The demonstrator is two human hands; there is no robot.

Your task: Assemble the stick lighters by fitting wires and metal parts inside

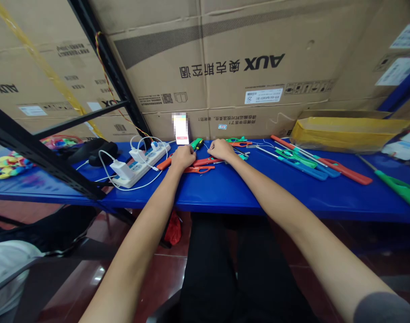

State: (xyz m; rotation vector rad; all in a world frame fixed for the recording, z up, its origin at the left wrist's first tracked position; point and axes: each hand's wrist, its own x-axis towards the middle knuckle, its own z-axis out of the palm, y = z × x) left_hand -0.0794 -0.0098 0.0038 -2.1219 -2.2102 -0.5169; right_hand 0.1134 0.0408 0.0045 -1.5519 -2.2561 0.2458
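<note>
Near the back of the blue table (218, 193), my left hand (183, 157) is closed around something I cannot make out, beside a green and black tool (197, 143). My right hand (220, 149) is closed, its fingertips pinched at a thin wire-like piece too small to name. Between and below the hands lie a red lighter-like piece (205, 162) and an orange piece with a trigger loop (201, 169). Just right of my right hand are green parts (236, 139) and an orange part (241, 144). Farther right lie several long blue, red and green pieces with metal rods.
A lit phone (182, 130) stands against the large cardboard box (225, 40). On the left are a white power strip (140, 166) with chargers and cables, and a black metal post (43, 148). A yellow-taped carton (342, 134) sits at the back right. A red bag (173, 229) is below.
</note>
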